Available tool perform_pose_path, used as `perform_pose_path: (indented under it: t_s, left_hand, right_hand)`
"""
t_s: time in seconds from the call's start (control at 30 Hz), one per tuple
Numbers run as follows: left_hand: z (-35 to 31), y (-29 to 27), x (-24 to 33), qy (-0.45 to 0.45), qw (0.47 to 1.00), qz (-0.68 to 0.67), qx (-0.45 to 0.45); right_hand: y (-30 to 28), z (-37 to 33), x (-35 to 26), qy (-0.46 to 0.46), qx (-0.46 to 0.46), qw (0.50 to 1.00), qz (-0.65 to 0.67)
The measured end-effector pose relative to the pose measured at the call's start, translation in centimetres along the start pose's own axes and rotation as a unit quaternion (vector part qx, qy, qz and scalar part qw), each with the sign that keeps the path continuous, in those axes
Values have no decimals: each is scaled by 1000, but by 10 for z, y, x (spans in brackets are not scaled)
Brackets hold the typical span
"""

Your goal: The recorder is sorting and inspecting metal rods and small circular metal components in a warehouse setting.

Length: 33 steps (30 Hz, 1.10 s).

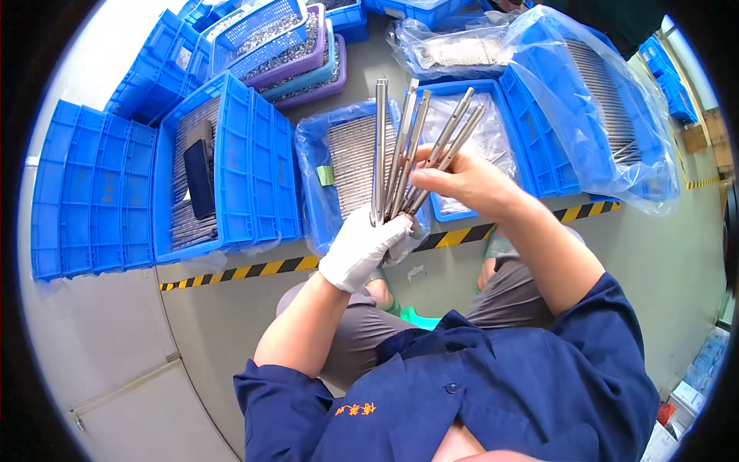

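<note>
My left hand (pixel 360 248), in a white glove, is closed around the lower ends of several slim metal rods (pixel 399 165). The rods stand up from it in a loose fan, with small holes along their sides. My bare right hand (pixel 476 183) has its thumb and fingers closed on the rods at the right of the bunch; some fingers are hidden behind them. Just beyond my hands sits a blue crate (pixel 310 162) lined with clear plastic, holding rows of similar rods (pixel 350 154). Right of it is another blue crate (pixel 526 165) with plastic film inside.
At the left, stacked blue crates (pixel 262 169) hold rods, with a dark phone (pixel 199 179) on top. Behind are baskets (pixel 258 38) of small metal parts. A plastic-draped crate (pixel 550 100) stands at the right. Black-and-yellow tape (pixel 462 236) crosses the floor by my feet.
</note>
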<state>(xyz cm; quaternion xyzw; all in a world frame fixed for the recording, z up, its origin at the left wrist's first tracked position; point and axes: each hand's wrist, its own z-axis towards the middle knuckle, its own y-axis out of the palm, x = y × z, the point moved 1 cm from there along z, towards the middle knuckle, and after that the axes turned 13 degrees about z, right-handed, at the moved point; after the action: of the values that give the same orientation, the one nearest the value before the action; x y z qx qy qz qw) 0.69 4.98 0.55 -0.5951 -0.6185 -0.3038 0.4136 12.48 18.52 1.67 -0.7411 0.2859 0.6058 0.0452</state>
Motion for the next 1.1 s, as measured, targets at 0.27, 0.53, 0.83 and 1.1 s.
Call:
perform_pose_path:
  t_s: [0.27, 0.53, 0.83, 1.1]
  left_hand:
    - [-7, 4, 1, 45, 999, 13, -18]
    - [3, 6, -20, 32, 984, 136, 106]
    - [-8, 15, -9, 3, 990, 95, -104]
    - [-6, 20, -15, 12, 988, 66, -136]
  right_hand:
    - [-69, -5, -9, -70, 115, 991, -10]
    - [-60, -12, -16, -274, 210, 934, 92]
    - [-76, 2, 0, -76, 90, 989, 87]
    - [-35, -5, 0, -49, 32, 994, 91]
